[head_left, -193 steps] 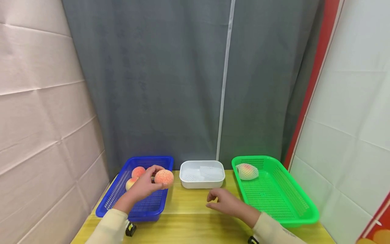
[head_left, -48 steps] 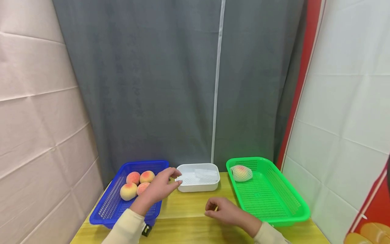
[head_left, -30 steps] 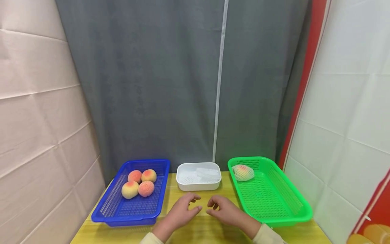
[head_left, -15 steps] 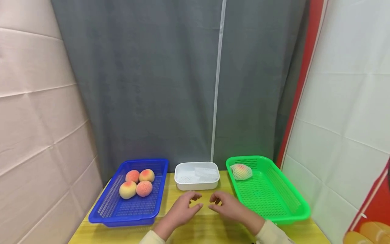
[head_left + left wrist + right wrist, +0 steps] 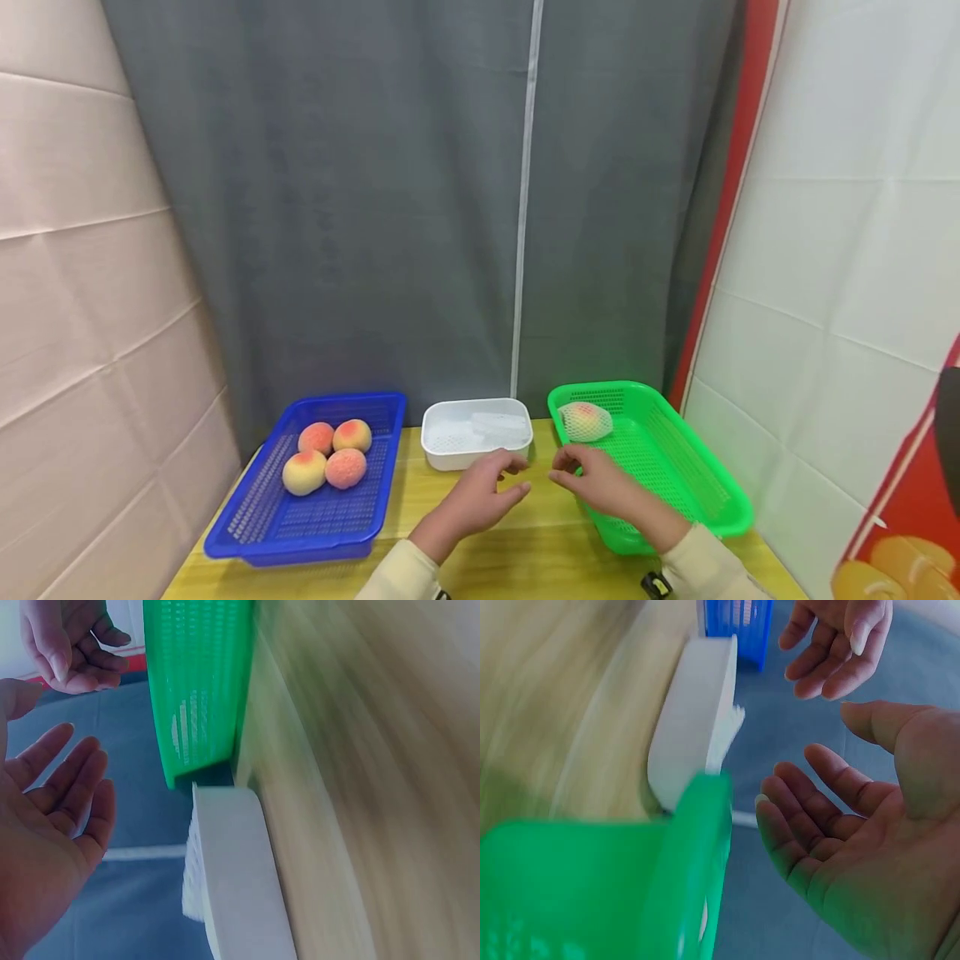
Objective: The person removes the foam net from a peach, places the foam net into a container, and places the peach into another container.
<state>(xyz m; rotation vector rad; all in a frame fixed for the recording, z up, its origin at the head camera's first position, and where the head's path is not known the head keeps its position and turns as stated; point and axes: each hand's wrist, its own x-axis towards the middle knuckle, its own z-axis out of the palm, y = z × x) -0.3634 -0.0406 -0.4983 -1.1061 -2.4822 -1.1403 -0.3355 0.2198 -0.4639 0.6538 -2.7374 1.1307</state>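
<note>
My left hand (image 5: 483,497) hovers above the table in front of the white box (image 5: 468,460), fingers loosely bent and holding nothing. Opposite it, my right hand (image 5: 592,479) is equally free of anything, above the near left rim of the green basket (image 5: 686,492). A gap separates the two hands; in the left wrist view the left palm (image 5: 45,847) faces the right hand (image 5: 75,645). White foam net sleeves (image 5: 498,427) lie in the white box. One peach in a foam net (image 5: 586,422) sits in the green basket's far left corner.
At left stands a blue basket (image 5: 315,533) with several bare peaches, among them a reddish peach (image 5: 346,468) and a yellow peach (image 5: 304,472). A grey curtain (image 5: 360,208) hangs behind the wooden table (image 5: 517,550). Pale walls flank both sides.
Earlier my left hand held a peach at the blue basket; that hand is now free and has moved right to the middle. Over the last half second both hands shifted right and slightly forward.
</note>
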